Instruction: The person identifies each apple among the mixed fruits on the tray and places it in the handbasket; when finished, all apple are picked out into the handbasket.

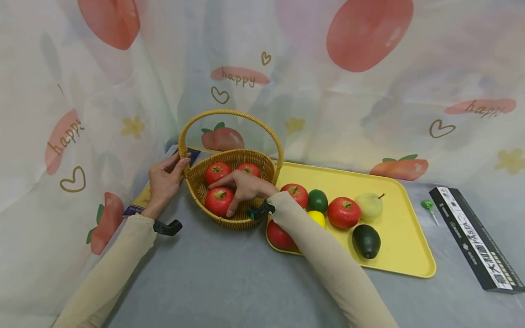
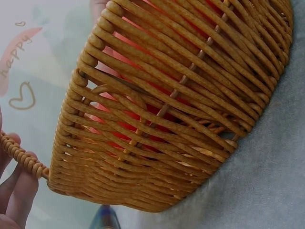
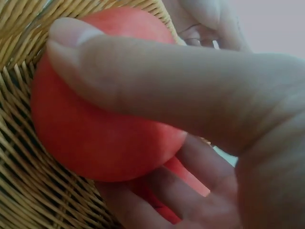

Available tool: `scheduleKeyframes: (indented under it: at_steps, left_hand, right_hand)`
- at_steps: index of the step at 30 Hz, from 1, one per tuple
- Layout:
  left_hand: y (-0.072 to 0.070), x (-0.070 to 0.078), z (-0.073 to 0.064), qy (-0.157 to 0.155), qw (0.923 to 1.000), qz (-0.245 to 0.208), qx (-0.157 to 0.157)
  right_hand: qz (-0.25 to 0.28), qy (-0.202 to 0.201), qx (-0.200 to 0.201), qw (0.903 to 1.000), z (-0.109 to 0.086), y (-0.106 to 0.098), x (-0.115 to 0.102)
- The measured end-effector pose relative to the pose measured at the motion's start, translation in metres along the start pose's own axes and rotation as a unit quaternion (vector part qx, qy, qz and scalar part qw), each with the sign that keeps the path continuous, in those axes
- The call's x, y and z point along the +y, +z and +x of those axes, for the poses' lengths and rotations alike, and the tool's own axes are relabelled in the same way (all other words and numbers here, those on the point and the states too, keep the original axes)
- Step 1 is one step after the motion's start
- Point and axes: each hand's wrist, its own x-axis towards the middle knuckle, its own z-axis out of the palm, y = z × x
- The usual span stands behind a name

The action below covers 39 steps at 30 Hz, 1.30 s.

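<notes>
A wicker basket (image 1: 242,224) with a tall arched handle (image 1: 231,112) stands on the grey table, holding three red apples. My left hand (image 1: 164,180) pinches the lower left end of the handle, which the left wrist view also shows beside the woven wall. Inside the basket, my right hand (image 1: 248,187) grips the front apple (image 1: 217,202); in the right wrist view the thumb lies across this apple (image 3: 109,143) and the fingers are beneath it. Behind it sit another apple (image 1: 217,171) and a third apple (image 1: 249,169), close to the right hand's fingers.
Right of the basket, a yellow tray (image 1: 404,246) bears red apples (image 1: 344,213), a pear (image 1: 368,206), an avocado (image 1: 366,241), a smaller green fruit (image 1: 317,201) and a yellow fruit (image 1: 317,217). Farther right lie a green lollipop (image 1: 427,204) and black pasta box (image 1: 476,239).
</notes>
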Motion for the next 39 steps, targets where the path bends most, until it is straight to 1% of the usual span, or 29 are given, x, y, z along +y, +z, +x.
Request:
scheduleKeyframes:
  at_steps: [3, 6, 9, 11, 13, 15, 20, 26, 33, 39]
  left_hand:
    - [0.001, 0.001, 0.001, 0.0, 1.0, 0.001, -0.001]
    - [0.001, 0.001, 0.001, 0.001, 1.0, 0.002, -0.002]
    - [0.002, 0.002, 0.001, 0.003, 1.0, 0.0, -0.001]
    - [0.002, 0.002, 0.002, 0.005, 1.0, -0.007, 0.0]
    - [0.002, 0.002, 0.002, 0.009, 0.9999, -0.014, 0.0]
    - [0.003, 0.002, 0.001, 0.013, 0.9997, -0.021, -0.001]
    - [0.002, 0.001, 0.0, 0.019, 0.9994, -0.027, -0.009]
    - [0.001, -0.001, -0.001, 0.011, 0.9997, -0.021, -0.001]
    - [-0.001, -0.002, -0.002, 0.002, 0.9999, -0.01, 0.001]
    - [0.0, -0.001, 0.0, -0.002, 1.0, 0.003, 0.005]
  right_hand:
    - [-0.008, -0.006, -0.015, 0.9998, -0.001, -0.002, 0.0]
    - [-0.015, -0.024, -0.025, 0.9993, -0.003, -0.003, 0.0]
    - [0.0, -0.038, -0.025, 0.9989, -0.005, -0.004, 0.001]
    - [0.017, -0.039, -0.017, 0.9989, -0.007, -0.004, 0.003]
    - [0.033, -0.032, -0.002, 0.999, -0.008, -0.005, 0.004]
    - [0.034, -0.022, 0.016, 0.999, -0.009, -0.004, 0.004]
    - [-0.005, -0.002, 0.045, 0.999, -0.011, -0.004, 0.003]
    - [-0.054, 0.002, 0.06, 0.9967, -0.011, -0.001, -0.001]
    - [-0.066, 0.004, 0.06, 0.996, -0.011, 0.001, -0.004]
    - [-0.087, 0.009, 0.066, 0.994, -0.01, 0.0, -0.005]
